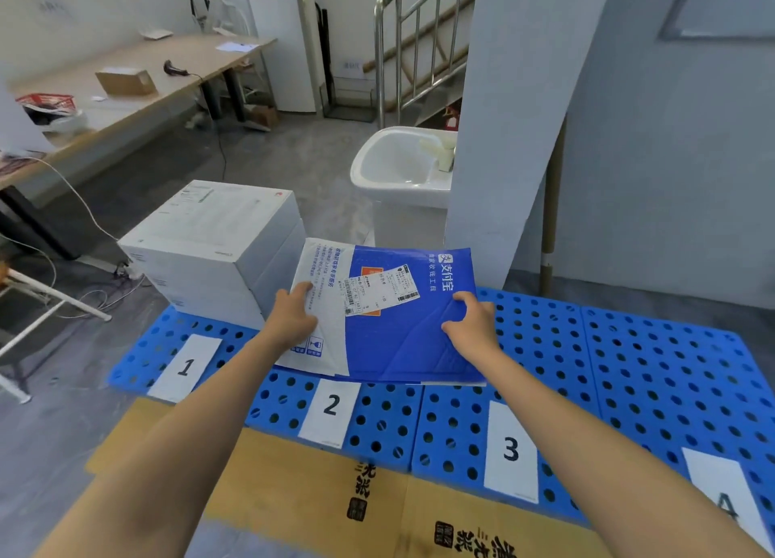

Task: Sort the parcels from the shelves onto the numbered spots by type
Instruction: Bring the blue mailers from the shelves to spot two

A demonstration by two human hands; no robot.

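The left hand (293, 314) holds the white end of a flat envelope (390, 339), its fingers bent down over the top face, while the right hand (472, 322) grips the blue end, fingers curled on the creased surface and thumb spread toward the near edge. The envelope (blue and white, with a shipping label stuck on top) sits over the blue holed mat (629, 368) just behind the paper marked 2 (331, 410); whether it rests on the mat or hangs just above it is unclear. A stack of white boxes (209, 238) stands just to its left, behind the paper marked 1 (186, 366). Papers marked 3 (511, 448) and 4 (725, 503) lie further right. Flattened cardboard (293, 486) lies at the mat's near edge.
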